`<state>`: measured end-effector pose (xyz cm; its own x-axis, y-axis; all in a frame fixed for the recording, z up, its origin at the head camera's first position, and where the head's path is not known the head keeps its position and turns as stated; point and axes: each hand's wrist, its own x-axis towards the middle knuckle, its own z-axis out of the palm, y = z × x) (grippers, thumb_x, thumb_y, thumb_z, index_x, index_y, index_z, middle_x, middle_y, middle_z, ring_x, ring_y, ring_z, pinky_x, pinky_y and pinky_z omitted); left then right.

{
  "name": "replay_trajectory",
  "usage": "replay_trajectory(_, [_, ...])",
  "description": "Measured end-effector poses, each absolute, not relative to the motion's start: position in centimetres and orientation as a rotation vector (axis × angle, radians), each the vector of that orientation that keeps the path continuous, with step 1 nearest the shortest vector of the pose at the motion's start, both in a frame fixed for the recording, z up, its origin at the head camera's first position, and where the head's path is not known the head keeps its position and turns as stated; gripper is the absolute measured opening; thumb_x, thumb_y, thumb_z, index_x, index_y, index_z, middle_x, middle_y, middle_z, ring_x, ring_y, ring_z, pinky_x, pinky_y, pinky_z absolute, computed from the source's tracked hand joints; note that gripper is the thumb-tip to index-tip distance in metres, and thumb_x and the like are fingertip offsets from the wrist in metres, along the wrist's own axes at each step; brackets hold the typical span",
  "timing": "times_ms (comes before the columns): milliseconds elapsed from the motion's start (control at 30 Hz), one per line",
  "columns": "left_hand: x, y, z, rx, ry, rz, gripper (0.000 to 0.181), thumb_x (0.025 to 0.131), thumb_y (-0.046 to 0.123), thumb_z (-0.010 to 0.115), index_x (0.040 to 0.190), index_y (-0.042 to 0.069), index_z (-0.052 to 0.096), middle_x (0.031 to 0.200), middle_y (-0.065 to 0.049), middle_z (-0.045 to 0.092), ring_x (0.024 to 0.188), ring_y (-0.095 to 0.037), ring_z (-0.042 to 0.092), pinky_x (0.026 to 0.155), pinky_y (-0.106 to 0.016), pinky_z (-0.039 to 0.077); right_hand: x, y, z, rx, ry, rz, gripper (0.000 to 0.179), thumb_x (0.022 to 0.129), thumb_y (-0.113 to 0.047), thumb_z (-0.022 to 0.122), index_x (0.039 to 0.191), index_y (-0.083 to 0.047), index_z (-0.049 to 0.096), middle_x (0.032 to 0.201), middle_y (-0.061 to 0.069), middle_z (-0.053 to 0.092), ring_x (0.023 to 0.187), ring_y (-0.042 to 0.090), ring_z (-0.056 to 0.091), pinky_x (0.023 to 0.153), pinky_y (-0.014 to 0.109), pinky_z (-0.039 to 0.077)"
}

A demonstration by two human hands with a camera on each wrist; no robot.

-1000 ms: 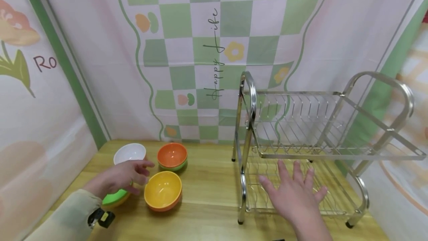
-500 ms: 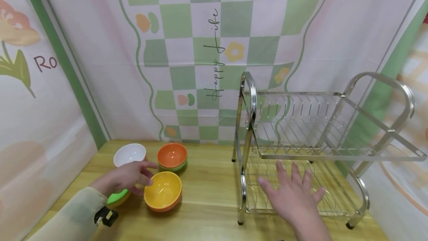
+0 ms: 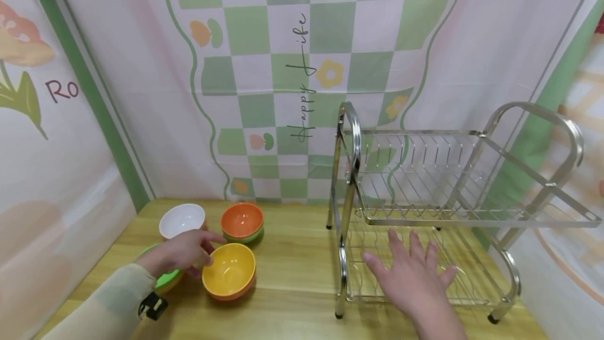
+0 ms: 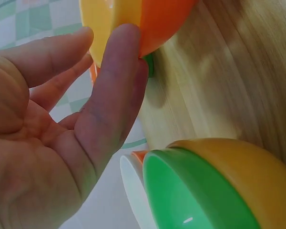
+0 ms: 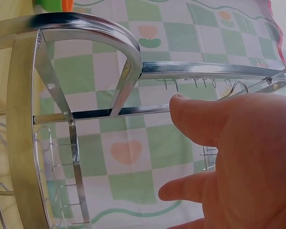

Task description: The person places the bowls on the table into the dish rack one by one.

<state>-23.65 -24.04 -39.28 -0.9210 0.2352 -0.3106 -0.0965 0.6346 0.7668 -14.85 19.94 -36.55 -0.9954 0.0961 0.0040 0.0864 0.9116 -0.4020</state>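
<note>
My left hand [image 3: 181, 253] is at the left rim of a yellow bowl [image 3: 231, 269], which sits nested in an orange bowl [image 4: 164, 21]. In the left wrist view, the thumb and fingers are apart at the yellow rim, one finger overlapping the outer wall; firm contact cannot be told. Below that hand is a green bowl [image 4: 181, 195] stacked in a yellow-orange one [image 4: 248, 167]. My right hand [image 3: 417, 287] spreads its fingers in front of a two-tier metal dish rack [image 3: 351, 188], holding nothing.
A white bowl [image 3: 181, 219] stands at the back left, partly behind the left hand. Beside it, an orange bowl [image 3: 242, 219] is nested in a green one [image 3: 250, 236]. All rest on a wooden table [image 3: 292, 256] before a checked curtain [image 3: 330, 30].
My left hand has moved slightly right, closer to the yellow bowl's rim. My right hand has barely shifted, and the bowls and rack stay in place.
</note>
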Motion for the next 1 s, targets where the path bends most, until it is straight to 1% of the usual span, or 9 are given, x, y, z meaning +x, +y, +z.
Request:
replay_trajectory(100, [-23.59, -23.87, -39.34, 0.115, 2.501, 1.175, 0.054, 0.077, -0.014, 0.066, 0.128, 0.007, 0.066, 0.101, -0.014, 0.056, 0.081, -0.028, 0.059, 0.057, -0.04, 0.059, -14.88, 19.92, -36.61, -0.14, -3.049, 0.637, 0.105, 0.087, -0.084, 0.028, 0.158, -0.007, 0.02, 0.156, 0.036, -0.004, 0.133, 0.065, -0.017, 0.086, 0.081, -0.025])
replay_trajectory(300, [-23.6, -23.48, -39.53, 0.099, 2.555, 1.117, 0.051, 0.079, -0.013, 0.069, 0.126, 0.007, 0.067, 0.097, -0.013, 0.056, 0.078, -0.026, 0.06, 0.055, -0.038, 0.059, -14.88, 19.97, -36.66, -0.133, -3.045, 0.643, 0.105, 0.087, -0.083, 0.028, 0.158, -0.007, 0.02, 0.156, 0.036, -0.005, 0.133, 0.064, -0.018, 0.086, 0.08, -0.025])
replay_trajectory(467, [-23.7, -23.41, -39.93, 0.092, 2.576, 1.112, 0.057, 0.075, -0.018, 0.063, 0.125, 0.008, 0.068, 0.098, -0.012, 0.058, 0.077, -0.026, 0.06, 0.054, -0.038, 0.059, -14.95, 19.95, -36.72, -0.143, -3.056, 0.645, 0.106, 0.087, -0.084, 0.03, 0.159, -0.007, 0.018, 0.156, 0.036, -0.005, 0.133, 0.063, -0.018, 0.087, 0.08, -0.025])
replay_trajectory(733, [-23.74, -23.42, -40.3, 0.075, 2.578, 1.157, 0.065, 0.067, -0.019, 0.057, 0.124, 0.008, 0.069, 0.108, -0.014, 0.058, 0.077, -0.026, 0.061, 0.052, -0.038, 0.058, -15.01, 19.92, -36.76, -0.154, -3.065, 0.643, 0.109, 0.086, -0.084, 0.03, 0.159, -0.006, 0.012, 0.155, 0.036, -0.003, 0.133, 0.064, -0.017, 0.088, 0.08, -0.024])
replay_trajectory(867, [-23.71, -23.38, -40.23, 0.069, 2.566, 1.196, 0.066, 0.064, -0.02, 0.053, 0.122, 0.007, 0.07, 0.105, -0.015, 0.058, 0.075, -0.027, 0.061, 0.05, -0.04, 0.058, -14.98, 19.92, -36.85, -0.159, -3.054, 0.648, 0.109, 0.087, -0.084, 0.03, 0.159, -0.005, 0.009, 0.155, 0.036, -0.002, 0.133, 0.064, -0.016, 0.088, 0.079, -0.025])
replay_trajectory(1000, [-23.73, -23.44, -40.13, 0.077, 2.557, 1.217, 0.066, 0.064, -0.02, 0.051, 0.122, 0.007, 0.07, 0.103, -0.014, 0.057, 0.073, -0.028, 0.061, 0.049, -0.041, 0.058, -14.97, 19.99, -36.88, -0.164, -3.055, 0.657, 0.11, 0.086, -0.084, 0.03, 0.159, -0.005, 0.006, 0.155, 0.037, -0.003, 0.133, 0.064, -0.016, 0.088, 0.079, -0.024])
